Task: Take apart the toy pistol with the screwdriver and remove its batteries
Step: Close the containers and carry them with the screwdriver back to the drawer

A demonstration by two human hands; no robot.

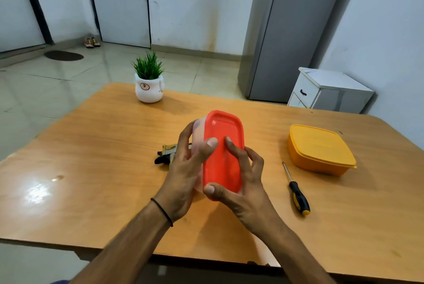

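At the lower centre of the frame, two bare forearms are reaching up from the near table edge, the left one wearing a thin black band at the wrist. Both hands are gripping a rectangular plastic container with a red-orange lid (223, 153), which is being held tipped on its side above the tabletop so the lid is facing the camera. The left hand (185, 173) is wrapping around the container's pale translucent body from the left, its thumb pressing on the lid. The right hand (241, 178) is clasping the lid's lower right portion, thumb lying across the bottom corner and fingertips curling onto the lid face.

Just behind the left hand, left of centre, the toy pistol (166, 154) is lying flat on the light brown wooden table (91, 169). Only a part of it is showing: a gold-coloured section with dark ridges and a black end pointing left; the rest is being hidden by the hand and container.

To the right of the hands, a screwdriver with a black and yellow handle and a thin metal shaft (296, 188) is lying on the table, tip pointing away. Beyond it, at centre right, a closed square yellow plastic box (320, 148) is sitting well apart from the pistol.

Farther back, upper centre-left, a small white ceramic pot holding a green grassy plant (149, 81) is standing near the table's far edge.
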